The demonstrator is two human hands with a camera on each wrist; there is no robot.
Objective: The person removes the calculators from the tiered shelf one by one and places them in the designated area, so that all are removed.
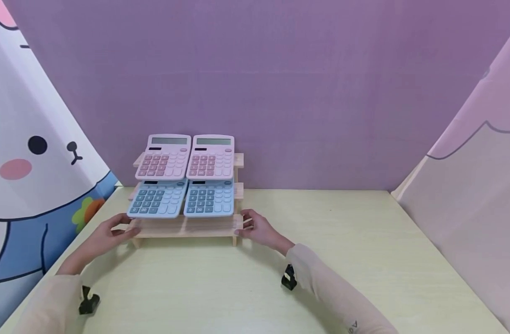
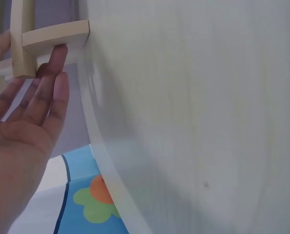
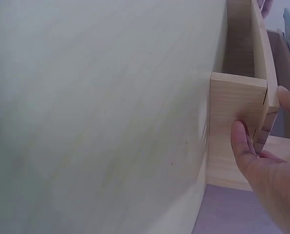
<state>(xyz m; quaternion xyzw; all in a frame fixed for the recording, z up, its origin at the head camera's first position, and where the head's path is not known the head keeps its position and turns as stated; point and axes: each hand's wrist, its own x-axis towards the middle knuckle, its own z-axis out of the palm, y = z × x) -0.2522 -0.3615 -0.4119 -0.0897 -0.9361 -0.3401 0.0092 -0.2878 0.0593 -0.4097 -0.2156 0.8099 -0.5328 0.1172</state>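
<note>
In the head view, left of centre, grasping the left end of the lowest shelf of a pale wooden three-tier rack (image 1: 188, 227) with the left hand (image 1: 110, 234), with fingers and thumb bent about the wood. Likewise grasping the right end of the same shelf with the right hand (image 1: 261, 228). In the left wrist view, at upper left, reaching round the rack's wooden pieces with the fingertips; in the right wrist view, at right, pinching the shelf end beside a wooden support. On the top tier, side by side and tilted: a pink rectangular calculator at left (image 1: 165, 157) and a matching pink calculator at right (image 1: 212, 157). On the middle tier, partly hidden under the pink pair: a light-blue rectangular calculator at left (image 1: 158, 199) and a matching blue calculator at right (image 1: 209, 199). Beneath the rack, across the lower frame, a pale yellow wood-grained counter (image 1: 363, 260). In the lower left, a beige left sleeve (image 1: 50, 299); toward the lower right, a beige right sleeve (image 1: 338, 287). Across the upper frame, a plain purple backdrop (image 1: 305, 93); along the left edge, a white and blue cartoon-printed cloth (image 1: 50, 102).
</note>
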